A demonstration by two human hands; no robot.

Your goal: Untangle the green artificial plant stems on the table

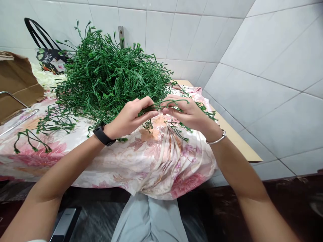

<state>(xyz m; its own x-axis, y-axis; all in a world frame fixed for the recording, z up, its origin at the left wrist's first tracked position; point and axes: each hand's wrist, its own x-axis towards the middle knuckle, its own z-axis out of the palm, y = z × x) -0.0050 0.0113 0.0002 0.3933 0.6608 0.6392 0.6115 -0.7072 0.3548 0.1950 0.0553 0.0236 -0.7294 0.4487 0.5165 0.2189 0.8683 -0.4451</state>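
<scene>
My left hand, with a black band on the wrist, is closed on green artificial stems. Facing it, my right hand pinches the other end of the same stems between thumb and fingers; a curled stem end lies across its index finger. Both hands hover over the flowered cloth, fingertips a small gap apart. A large tangled heap of green plastic stems rises just behind them. Below my right hand, a bundle of pale and brown strands hangs down over the cloth.
The flowered tablecloth covers most of the table, whose bare wooden edge shows at right. Left stand a cardboard box, a metal wire frame and a black floral bag. Tiled walls close in behind and at right.
</scene>
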